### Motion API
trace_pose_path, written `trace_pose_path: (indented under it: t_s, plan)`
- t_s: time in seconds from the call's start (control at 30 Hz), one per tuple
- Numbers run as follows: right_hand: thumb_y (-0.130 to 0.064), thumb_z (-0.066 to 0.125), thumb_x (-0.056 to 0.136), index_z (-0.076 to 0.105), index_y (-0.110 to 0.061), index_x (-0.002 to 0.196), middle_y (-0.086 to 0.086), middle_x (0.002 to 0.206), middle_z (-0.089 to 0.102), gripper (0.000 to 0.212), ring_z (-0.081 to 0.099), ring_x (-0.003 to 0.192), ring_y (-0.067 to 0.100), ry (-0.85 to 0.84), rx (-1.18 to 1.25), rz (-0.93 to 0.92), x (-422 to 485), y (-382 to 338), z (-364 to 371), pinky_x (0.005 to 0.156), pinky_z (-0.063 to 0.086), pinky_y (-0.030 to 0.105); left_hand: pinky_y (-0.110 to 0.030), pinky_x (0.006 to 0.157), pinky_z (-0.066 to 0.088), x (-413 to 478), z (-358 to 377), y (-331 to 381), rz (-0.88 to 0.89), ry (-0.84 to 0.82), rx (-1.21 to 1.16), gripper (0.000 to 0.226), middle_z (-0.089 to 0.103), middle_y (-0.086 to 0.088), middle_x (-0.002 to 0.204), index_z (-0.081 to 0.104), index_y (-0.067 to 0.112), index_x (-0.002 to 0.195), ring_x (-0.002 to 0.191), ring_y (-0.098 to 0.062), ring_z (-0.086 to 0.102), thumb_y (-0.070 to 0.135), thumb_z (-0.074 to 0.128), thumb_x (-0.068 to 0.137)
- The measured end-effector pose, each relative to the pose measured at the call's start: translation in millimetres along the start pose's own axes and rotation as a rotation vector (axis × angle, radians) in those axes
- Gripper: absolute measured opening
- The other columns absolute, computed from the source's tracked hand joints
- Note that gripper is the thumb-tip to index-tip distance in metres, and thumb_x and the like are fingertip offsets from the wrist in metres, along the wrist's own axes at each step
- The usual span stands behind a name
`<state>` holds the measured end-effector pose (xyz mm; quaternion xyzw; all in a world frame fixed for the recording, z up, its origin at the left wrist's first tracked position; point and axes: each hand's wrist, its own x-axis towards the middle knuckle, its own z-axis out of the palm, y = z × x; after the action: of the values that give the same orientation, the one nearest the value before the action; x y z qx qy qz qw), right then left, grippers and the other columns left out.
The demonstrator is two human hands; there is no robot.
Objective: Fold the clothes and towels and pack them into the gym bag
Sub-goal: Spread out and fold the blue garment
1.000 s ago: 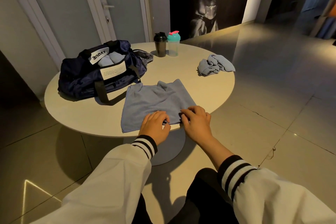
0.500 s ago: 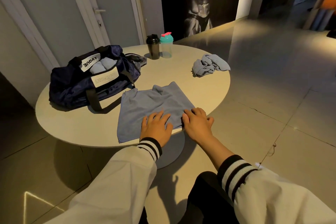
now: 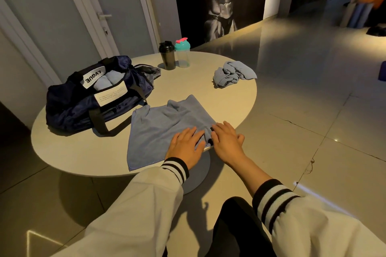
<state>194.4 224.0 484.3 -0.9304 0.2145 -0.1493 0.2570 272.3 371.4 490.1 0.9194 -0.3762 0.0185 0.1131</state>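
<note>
A blue towel (image 3: 160, 129) lies spread on the round table (image 3: 79, 156), reaching its near edge. My left hand (image 3: 186, 146) and my right hand (image 3: 226, 142) rest flat on the towel's near right corner, fingers straight, side by side. A small ridge of cloth stands between them. The navy gym bag (image 3: 92, 98) sits open at the table's left, with rolled light-blue cloth (image 3: 106, 82) inside. A crumpled blue cloth (image 3: 232, 75) lies at the far right of the table.
A black shaker bottle (image 3: 167, 56) and a clear one with a teal lid (image 3: 182, 53) stand at the table's far edge. The bag's black strap (image 3: 100, 123) loops onto the table beside the towel. Tiled floor surrounds the table; doors stand behind.
My hands went from pinching the towel's near edge to lying flat on it with straight fingers. The view shifted slightly; the towel, bag and bottles stayed put.
</note>
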Motion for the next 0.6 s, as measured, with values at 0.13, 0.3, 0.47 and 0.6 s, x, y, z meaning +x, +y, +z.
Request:
trace_pose_path:
  t_s: [0.13, 0.3, 0.47, 0.6]
  plan:
    - [-0.035, 0.025, 0.106, 0.057, -0.031, 0.127, -0.005, 0.147, 0.041, 0.038, 0.019, 0.149, 0.019, -0.038, -0.029, -0.027, -4, -5, 7, 0.1, 0.023, 0.046, -0.038, 0.121, 0.013, -5, 0, 4, 0.011, 0.051, 0.081, 0.047, 0.03, 0.008, 0.161, 0.034, 0.033, 0.152, 0.148, -0.015, 0.021, 0.041, 0.029, 0.106]
    - [-0.035, 0.022, 0.106, 0.048, -0.035, 0.141, -0.003, 0.16, 0.028, 0.044, 0.007, 0.152, 0.019, -0.137, -0.091, -0.035, -8, -11, 0, 0.109, 0.018, 0.053, -0.034, 0.111, 0.026, 2, -5, 24, -0.049, 0.154, -0.049, 0.039, 0.057, 0.007, 0.138, 0.053, 0.026, 0.138, 0.129, -0.015, 0.046, 0.025, 0.043, 0.1]
    - [-0.03, 0.029, 0.107, 0.037, -0.03, 0.151, -0.007, 0.162, 0.026, 0.044, 0.008, 0.153, 0.018, -0.142, -0.091, -0.017, -11, -12, -6, 0.113, 0.017, 0.055, -0.03, 0.118, 0.024, -2, 5, 29, -0.03, 0.125, -0.207, 0.043, 0.048, 0.002, 0.149, 0.043, 0.021, 0.148, 0.138, -0.015, 0.04, 0.022, 0.037, 0.105]
    - [-0.018, 0.041, 0.1, 0.051, -0.023, 0.132, -0.004, 0.144, 0.044, 0.034, 0.03, 0.142, 0.018, 0.007, -0.068, 0.017, -13, -8, -3, 0.105, 0.026, 0.051, -0.03, 0.12, 0.023, 1, 10, 26, -0.009, 0.113, -0.163, 0.046, 0.042, 0.003, 0.154, 0.038, 0.023, 0.151, 0.142, -0.012, 0.035, 0.03, 0.033, 0.107]
